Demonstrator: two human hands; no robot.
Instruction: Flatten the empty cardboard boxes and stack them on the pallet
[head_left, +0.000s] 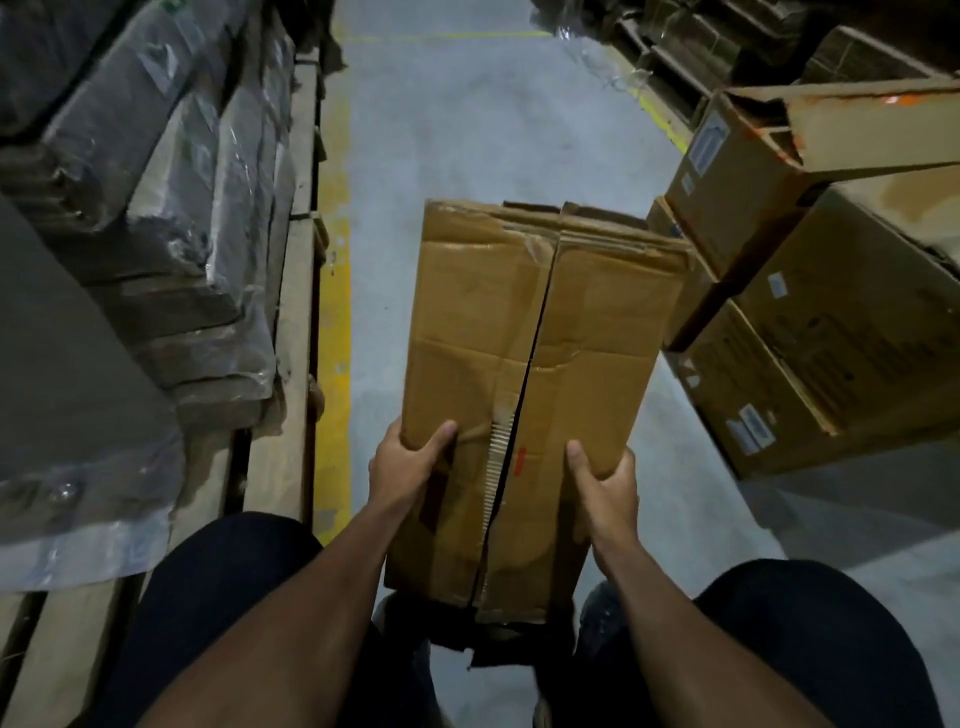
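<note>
Both hands, left hand (402, 460) and right hand (605, 480), grip the flattened cardboard box (524, 364) by its side edges, probably to carry it level toward the pallet (304, 249).

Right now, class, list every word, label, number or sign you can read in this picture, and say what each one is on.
No text can be read anywhere.
White labels on the stacked boxes at right: too small and blurred.
Printed panel on the upper open box: blurred.
Red mark on the flattened box gripped by the left hand and right hand: not legible.
</note>
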